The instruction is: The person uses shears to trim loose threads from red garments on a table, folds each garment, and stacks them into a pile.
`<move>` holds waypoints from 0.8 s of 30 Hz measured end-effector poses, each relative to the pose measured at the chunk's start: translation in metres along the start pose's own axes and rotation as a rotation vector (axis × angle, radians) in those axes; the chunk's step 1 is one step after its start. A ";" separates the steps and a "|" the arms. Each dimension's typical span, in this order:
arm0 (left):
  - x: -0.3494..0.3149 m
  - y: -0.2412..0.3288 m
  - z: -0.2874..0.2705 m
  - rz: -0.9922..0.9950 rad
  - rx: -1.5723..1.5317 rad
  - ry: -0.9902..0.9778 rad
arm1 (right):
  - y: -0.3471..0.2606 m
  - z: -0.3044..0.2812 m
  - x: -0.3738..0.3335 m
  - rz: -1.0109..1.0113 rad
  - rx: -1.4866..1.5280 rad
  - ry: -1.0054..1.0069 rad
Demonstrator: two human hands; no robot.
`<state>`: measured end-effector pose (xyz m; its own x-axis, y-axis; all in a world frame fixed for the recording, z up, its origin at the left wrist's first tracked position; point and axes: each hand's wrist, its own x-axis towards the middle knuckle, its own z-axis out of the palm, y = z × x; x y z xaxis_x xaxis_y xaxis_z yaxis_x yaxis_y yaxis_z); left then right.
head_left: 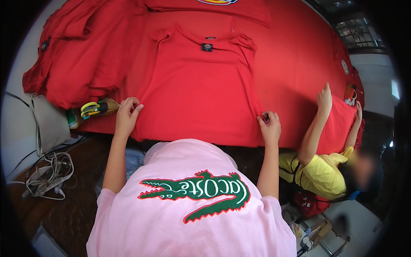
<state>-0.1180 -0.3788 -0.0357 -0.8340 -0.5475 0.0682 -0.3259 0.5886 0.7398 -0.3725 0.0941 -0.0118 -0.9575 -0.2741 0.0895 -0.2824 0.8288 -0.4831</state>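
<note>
Lettering in white is set across a green crocodile motif [203, 192] on the pink top [141, 235] being worn; smaller print is borne by a dark label [207, 47] at the neckline of a red shirt [197, 90]. The red shirt's left edge is pinched narrowly between thumb and fingers of the left hand [127, 113], its right edge likewise by the right hand [270, 126]. It is spread between both hands on a red-covered table [295, 81], with its neckline well beyond the fingertips.
</note>
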 end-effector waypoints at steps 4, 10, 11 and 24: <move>0.002 -0.025 -0.012 -0.386 -0.627 -0.251 | -0.007 0.002 -0.010 0.163 -0.047 -0.096; 0.008 -0.026 -0.032 -0.292 -0.588 -0.237 | 0.005 -0.015 -0.025 0.204 0.111 0.076; 0.010 -0.019 -0.044 -0.257 -0.587 -0.218 | 0.000 -0.027 -0.029 0.130 0.181 0.157; 0.234 0.055 -0.109 0.044 -0.389 -0.061 | -0.057 -0.086 0.177 -0.140 0.183 0.301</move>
<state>-0.2831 -0.5392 0.0938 -0.8720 -0.4837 0.0748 -0.1056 0.3351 0.9363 -0.5307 0.0408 0.1067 -0.8925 -0.2001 0.4042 -0.4224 0.6853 -0.5933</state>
